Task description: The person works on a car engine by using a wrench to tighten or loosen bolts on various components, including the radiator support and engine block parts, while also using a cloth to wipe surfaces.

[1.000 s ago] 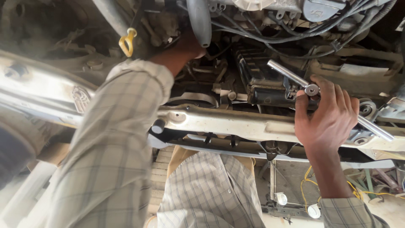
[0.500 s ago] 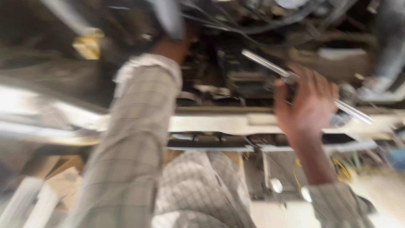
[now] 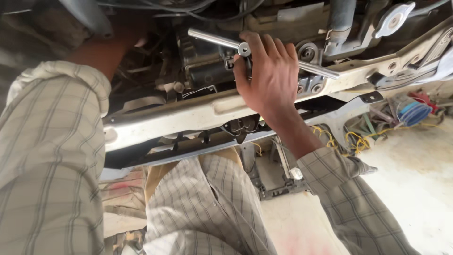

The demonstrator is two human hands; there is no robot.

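Note:
My right hand (image 3: 271, 78) is closed around the middle of a chrome T-bar socket wrench (image 3: 212, 38). Its long sliding bar sticks out on both sides of my fist, and its shaft points down into the engine bay. My left arm, in a checked sleeve (image 3: 52, 141), reaches up into the dark upper left of the bay. My left hand (image 3: 126, 35) is mostly lost in shadow among the engine parts, so its grip cannot be made out.
A white front cross member (image 3: 188, 118) runs across the car's open front. Below it lie a black bracket, yellow wires (image 3: 354, 139), a blue wire coil (image 3: 413, 113) and the concrete floor (image 3: 415, 189). A grey hose (image 3: 89, 16) hangs at top left.
The view has swung, so my right hand and the wrench now sit nearer the frame's top centre. The hand still grips the wrench. My left arm stays reaching into the bay.

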